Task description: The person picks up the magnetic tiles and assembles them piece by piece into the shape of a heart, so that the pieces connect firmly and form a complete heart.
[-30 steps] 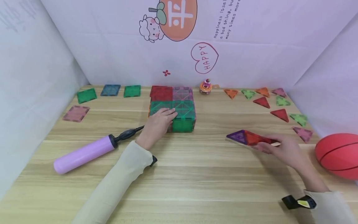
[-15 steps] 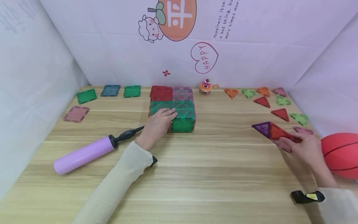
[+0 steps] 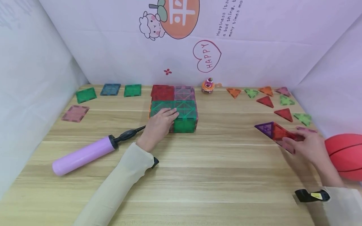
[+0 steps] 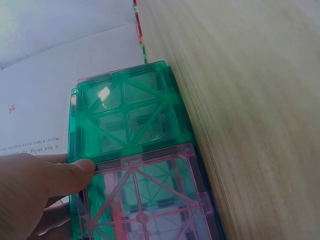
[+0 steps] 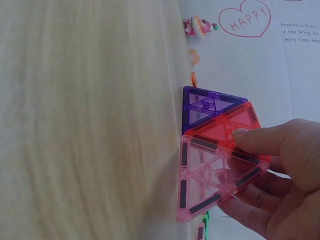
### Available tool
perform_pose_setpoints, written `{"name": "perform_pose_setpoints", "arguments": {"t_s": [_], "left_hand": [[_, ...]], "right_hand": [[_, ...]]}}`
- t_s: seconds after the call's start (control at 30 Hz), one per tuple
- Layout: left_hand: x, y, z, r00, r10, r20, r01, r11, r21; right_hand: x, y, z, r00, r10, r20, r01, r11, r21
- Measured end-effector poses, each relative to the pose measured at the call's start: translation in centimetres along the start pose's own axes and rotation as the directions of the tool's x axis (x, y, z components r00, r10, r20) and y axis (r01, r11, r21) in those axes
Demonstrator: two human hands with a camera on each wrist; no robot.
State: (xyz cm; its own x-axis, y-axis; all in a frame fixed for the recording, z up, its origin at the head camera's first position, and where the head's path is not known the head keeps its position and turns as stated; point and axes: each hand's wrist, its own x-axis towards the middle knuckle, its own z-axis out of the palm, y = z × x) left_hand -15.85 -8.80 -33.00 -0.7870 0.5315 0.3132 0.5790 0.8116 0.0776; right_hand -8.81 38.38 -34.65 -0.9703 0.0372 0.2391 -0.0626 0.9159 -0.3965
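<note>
In the head view my left hand (image 3: 160, 126) rests on a box of see-through magnetic tiles (image 3: 185, 125), fingers over its green top and thumb against the front. Up close in the left wrist view, the thumb touches the seam between a green square tile (image 4: 125, 107) and a pink one (image 4: 145, 200). My right hand (image 3: 311, 147) pinches several joined triangular magnetic tiles at the right, over the tabletop. Purple (image 5: 207, 105), red (image 5: 215, 129) and pink (image 5: 215, 172) triangles show in the right wrist view; the fingers partly hide the group.
Loose square tiles (image 3: 110, 89) lie at the back left, and loose triangle tiles (image 3: 283, 115) at the back right. A purple hand pump (image 3: 83, 157) lies left of my left arm. A red ball (image 3: 345, 157) sits beside my right hand. A small figurine (image 3: 208, 86) stands near the back wall.
My right hand has moved right with the joined triangles, toward the red ball, then stayed nearly still over the last half second. My left hand and the box have kept their places.
</note>
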Motion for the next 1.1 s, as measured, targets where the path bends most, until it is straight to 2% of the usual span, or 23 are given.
{"name": "perform_pose_setpoints", "arguments": {"t_s": [0.17,0.37,0.57,0.7,0.9,1.1], "left_hand": [[0.1,0.1,-0.1,1.000,-0.005,0.001,0.005,1.000,0.004],[0.2,0.1,0.0,1.000,-0.007,-0.010,0.007,1.000,0.009],[0.3,0.0,0.0,1.000,-0.020,-0.019,0.020,1.000,-0.005],[0.2,0.1,-0.2,0.999,-0.032,-0.025,0.032,0.999,-0.011],[-0.2,-0.2,-0.3,0.998,-0.057,-0.021,0.057,0.998,-0.011],[-0.4,-0.3,-0.1,0.998,-0.058,-0.036,0.058,0.998,-0.025]], "right_hand": [[0.6,0.0,0.0,0.999,0.012,0.047,-0.011,1.000,-0.016],[1.5,-0.2,-0.4,0.997,0.014,0.081,-0.015,1.000,0.022],[2.6,-0.5,-1.4,0.976,0.062,0.208,-0.079,0.994,0.076],[3.9,-0.7,-2.4,0.974,0.052,0.221,-0.067,0.996,0.062],[7.5,-1.0,-4.3,0.987,0.050,0.156,-0.039,0.997,-0.072],[12.3,1.2,-5.7,0.975,0.017,0.221,0.026,0.981,-0.191]]}}
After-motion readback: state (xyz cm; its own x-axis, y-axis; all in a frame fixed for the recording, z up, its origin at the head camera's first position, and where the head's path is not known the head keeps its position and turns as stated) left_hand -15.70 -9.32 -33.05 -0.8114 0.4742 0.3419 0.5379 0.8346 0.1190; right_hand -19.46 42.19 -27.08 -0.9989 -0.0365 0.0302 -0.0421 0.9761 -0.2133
